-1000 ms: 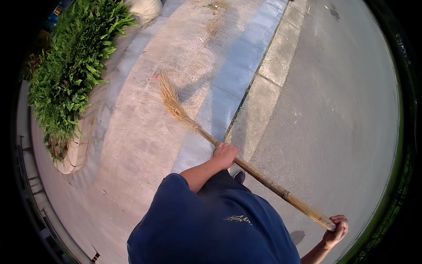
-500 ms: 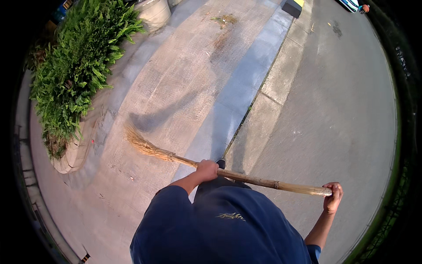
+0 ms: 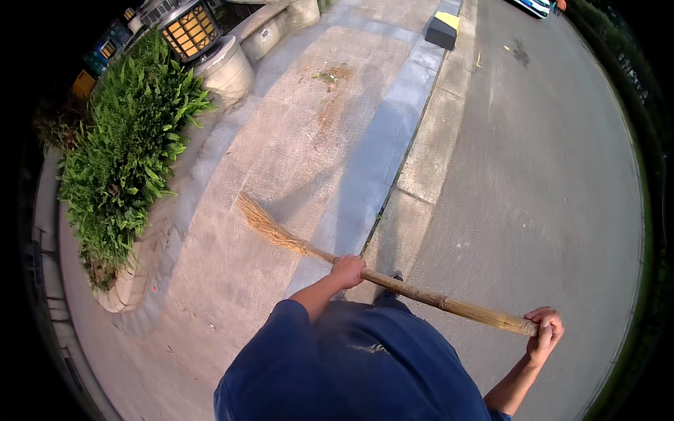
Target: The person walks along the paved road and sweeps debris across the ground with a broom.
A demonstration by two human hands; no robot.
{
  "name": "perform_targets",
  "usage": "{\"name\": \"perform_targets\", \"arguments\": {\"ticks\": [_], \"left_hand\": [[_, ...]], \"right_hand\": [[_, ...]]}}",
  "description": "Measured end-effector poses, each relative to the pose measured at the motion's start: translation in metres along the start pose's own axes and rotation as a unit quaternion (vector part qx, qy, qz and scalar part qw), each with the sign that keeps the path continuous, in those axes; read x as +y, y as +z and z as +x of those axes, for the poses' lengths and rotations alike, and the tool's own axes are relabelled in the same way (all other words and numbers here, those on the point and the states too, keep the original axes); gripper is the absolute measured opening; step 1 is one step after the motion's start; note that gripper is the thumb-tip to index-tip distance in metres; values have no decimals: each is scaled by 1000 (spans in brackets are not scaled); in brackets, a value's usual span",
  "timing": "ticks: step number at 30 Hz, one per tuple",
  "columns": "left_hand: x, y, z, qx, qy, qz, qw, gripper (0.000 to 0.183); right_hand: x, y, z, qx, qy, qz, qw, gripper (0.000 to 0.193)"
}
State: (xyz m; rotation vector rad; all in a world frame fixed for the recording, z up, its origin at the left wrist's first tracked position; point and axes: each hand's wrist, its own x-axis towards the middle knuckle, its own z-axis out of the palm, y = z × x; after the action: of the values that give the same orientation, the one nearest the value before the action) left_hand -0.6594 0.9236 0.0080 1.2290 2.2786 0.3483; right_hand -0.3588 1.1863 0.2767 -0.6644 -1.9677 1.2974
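A long straw broom [image 3: 404,288] with a bamboo handle crosses in front of my body, its bristles [image 3: 270,226] at the left over the paved walkway and its thick end at the right. Closed around the handle near the bristles is my left hand [image 3: 348,271]. My right hand [image 3: 546,328] grips the handle's far right end, the arm held out to the side. Whether the bristle tips touch the paving, I cannot tell. One dark shoe [image 3: 397,276] shows below the handle.
Leafy green plants [image 3: 133,140] fill a curved planter on the left, with a lantern [image 3: 189,31] behind. Litter [image 3: 331,76] lies on the walkway ahead. A black and yellow block [image 3: 442,31] stands by the kerb [image 3: 425,165]; a car [image 3: 532,5] is on the road [image 3: 540,168].
The bristles have swung right, closer to the grey paving strip, and both hands have moved right with the broom. My view has tilted up, showing the lantern and more of the block.
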Motion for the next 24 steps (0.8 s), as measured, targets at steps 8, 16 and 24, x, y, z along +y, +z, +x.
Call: {"name": "perform_targets", "arguments": {"ticks": [8,16,24], "left_hand": [[-4,-24,52,22,-28,0,999,13],[-24,-50,101,-7,-46,-10,999,18],[-54,-84,165,-70,-42,-53,995,20]], "right_hand": [[28,14,85,-3,-38,23,999,15],[31,40,176,-37,-65,32,997,19],[35,78,284,-33,-19,58,998,18]]}}
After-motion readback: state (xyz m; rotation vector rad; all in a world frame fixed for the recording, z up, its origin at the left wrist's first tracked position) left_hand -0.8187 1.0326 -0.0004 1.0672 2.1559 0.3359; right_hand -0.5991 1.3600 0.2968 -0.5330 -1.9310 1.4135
